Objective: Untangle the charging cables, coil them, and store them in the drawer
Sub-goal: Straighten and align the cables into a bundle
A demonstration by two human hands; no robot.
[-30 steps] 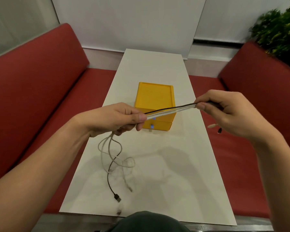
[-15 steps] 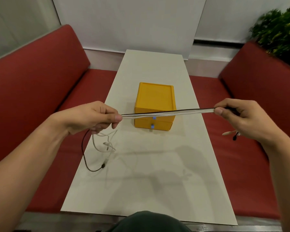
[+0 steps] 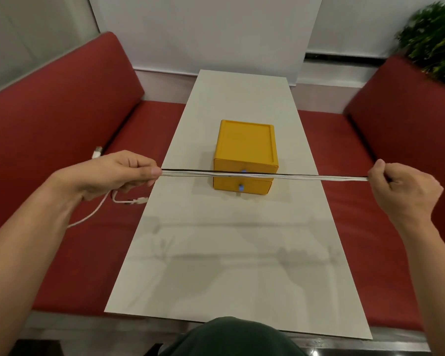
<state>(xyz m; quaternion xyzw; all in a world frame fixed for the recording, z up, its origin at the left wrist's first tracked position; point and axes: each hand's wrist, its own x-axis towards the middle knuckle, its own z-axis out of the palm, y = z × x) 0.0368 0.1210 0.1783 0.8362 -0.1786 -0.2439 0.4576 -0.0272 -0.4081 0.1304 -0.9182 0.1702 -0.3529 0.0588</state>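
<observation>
The left hand and right hand pinch thin, smooth white and black cables, stretched taut from nine to three o'clock.

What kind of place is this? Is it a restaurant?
Probably a booth, like in a café, though I can't be sure. Red padded benches run along both sides of a long white table, and a green plant stands behind the right one.
</observation>
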